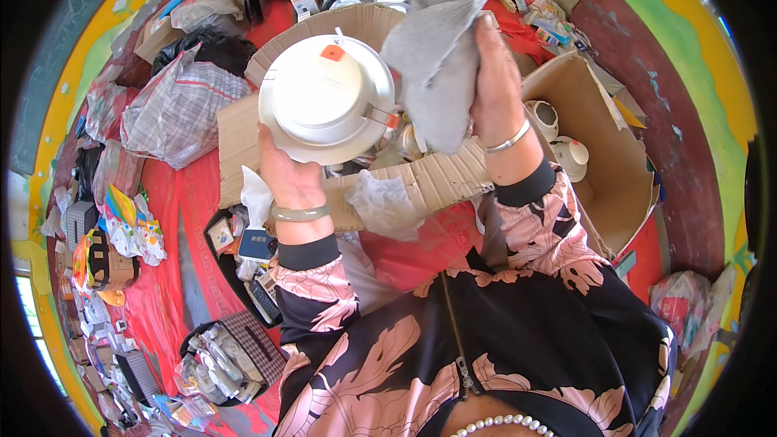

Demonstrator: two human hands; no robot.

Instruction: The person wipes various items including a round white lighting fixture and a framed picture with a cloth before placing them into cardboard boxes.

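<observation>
My left hand (290, 174) grips a round white recessed lamp (326, 99) from below; the lamp has a wide rim, an orange sticker on top and a metal spring clip on its right side. My right hand (495, 81) is closed on a grey cloth (437, 48) that hangs down right beside the lamp, touching or nearly touching its clip side. Both are held up above a flat cardboard box (437, 182). A pale bangle circles my left wrist and a silver one my right.
An open cardboard box (603, 142) at right holds more white lamps. A checked plastic bag (174, 109) lies at left. Small cartons crowd the far side, and baskets and packets (222, 356) sit at lower left on the red cloth (174, 291).
</observation>
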